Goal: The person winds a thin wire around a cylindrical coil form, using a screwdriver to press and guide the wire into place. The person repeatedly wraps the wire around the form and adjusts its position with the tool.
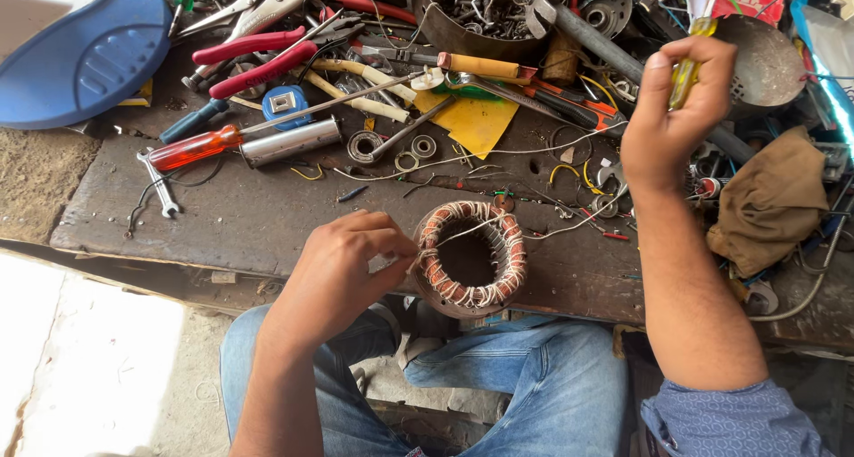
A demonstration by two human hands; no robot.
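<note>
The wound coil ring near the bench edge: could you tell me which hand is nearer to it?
Left. The left hand pinches at the coil ring's left rim; the right hand is raised beyond it, gripping a yellow-handled screwdriver.

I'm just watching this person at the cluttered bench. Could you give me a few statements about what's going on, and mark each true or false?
1. The right hand holds a yellow-handled tool. True.
2. The left hand pinches a thread at the wound coil ring. True.
3. The coil ring lies on the floor. False: it rests at the edge of the workbench.
4. The red-handled screwdriver is in the left hand. False: it lies untouched on the bench.
</note>
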